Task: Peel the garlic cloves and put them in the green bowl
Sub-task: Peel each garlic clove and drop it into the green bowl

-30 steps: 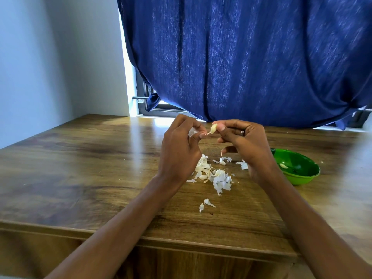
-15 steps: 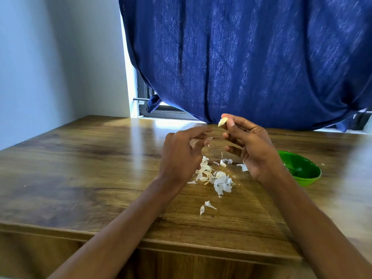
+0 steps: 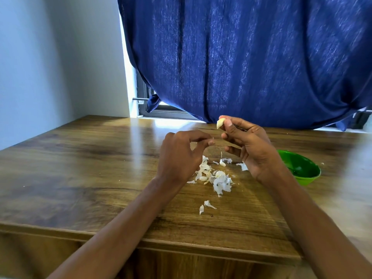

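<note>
Right hand (image 3: 254, 152) raised above the wooden table (image 3: 80, 168), thumb and fingertips pinching a pale garlic clove (image 3: 220, 123) at its lower end; the clove points up and slightly left. Left hand (image 3: 179, 156) sits lower and to the left, apart from the clove, fingers loosely curled with thumb and forefinger nearly meeting; whether a scrap of skin sits between them cannot be told. Under and between the hands, a scatter of white garlic skins (image 3: 218, 181) on the table, with a few small cloves among them and two stray flakes nearer the front edge. Green bowl (image 3: 304, 172) stands on the table at right, partly hidden behind the right wrist. Blue curtain (image 3: 241, 57) hangs at the far side.
</note>
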Demonstrator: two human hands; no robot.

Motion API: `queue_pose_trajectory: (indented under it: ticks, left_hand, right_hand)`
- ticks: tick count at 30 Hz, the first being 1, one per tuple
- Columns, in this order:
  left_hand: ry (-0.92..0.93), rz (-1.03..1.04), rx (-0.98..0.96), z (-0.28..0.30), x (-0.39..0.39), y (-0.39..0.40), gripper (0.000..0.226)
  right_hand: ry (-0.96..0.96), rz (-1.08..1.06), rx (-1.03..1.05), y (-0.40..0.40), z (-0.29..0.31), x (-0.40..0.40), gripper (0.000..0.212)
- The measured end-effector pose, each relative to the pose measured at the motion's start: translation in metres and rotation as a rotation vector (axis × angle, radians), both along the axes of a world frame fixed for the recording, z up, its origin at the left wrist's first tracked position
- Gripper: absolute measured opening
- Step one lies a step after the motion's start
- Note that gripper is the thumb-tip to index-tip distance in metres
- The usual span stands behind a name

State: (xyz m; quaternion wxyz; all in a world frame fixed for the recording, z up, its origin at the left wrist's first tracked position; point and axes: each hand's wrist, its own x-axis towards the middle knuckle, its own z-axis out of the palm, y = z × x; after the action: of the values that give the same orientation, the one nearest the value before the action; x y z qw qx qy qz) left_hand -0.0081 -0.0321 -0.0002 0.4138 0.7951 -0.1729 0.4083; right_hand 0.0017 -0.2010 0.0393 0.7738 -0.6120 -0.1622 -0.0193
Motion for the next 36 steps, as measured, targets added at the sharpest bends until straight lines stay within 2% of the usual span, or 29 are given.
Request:
queue_pose_trajectory:
  ticks: [4, 8, 11, 22, 27, 31, 36]
  left_hand:
    - [-0.088, 0.019, -0.034, 0.0017, -0.0010, -0.0007, 0.015]
    - [-0.125, -0.020, -0.124, 0.0036, -0.0022, -0.0023, 0.022]
    - [-0.129, -0.041, -0.115, 0.0039, -0.0028, -0.0028, 0.027]
    - [-0.225, 0.051, -0.157, 0.0052, -0.0045, -0.0026, 0.025]
    - [-0.150, -0.038, -0.165, 0.0067, -0.0061, -0.0035, 0.033]
    - [-0.112, -0.112, -0.199, 0.0088, -0.0078, -0.0051, 0.036]
    - [-0.087, -0.083, -0.184, 0.0064, -0.0016, -0.0030, 0.036]
  right_hand:
    - [-0.044, -0.051, -0.080, 0.0012, -0.0012, 0.0007, 0.032]
    - [-0.103, -0.085, -0.158, 0.0033, -0.0039, 0.0009, 0.025]
    - [-0.121, -0.069, -0.188, 0.0050, -0.0044, 0.0006, 0.031]
    - [-0.209, -0.052, -0.266, 0.0055, -0.0052, 0.0012, 0.024]
    - [-0.236, -0.068, -0.293, 0.0057, -0.0054, -0.0010, 0.031]
    - [-0.240, -0.067, -0.253, 0.0053, -0.0067, 0.0012, 0.023]
    - [-0.210, -0.008, -0.188, 0.0067, -0.0072, 0.0006, 0.025]
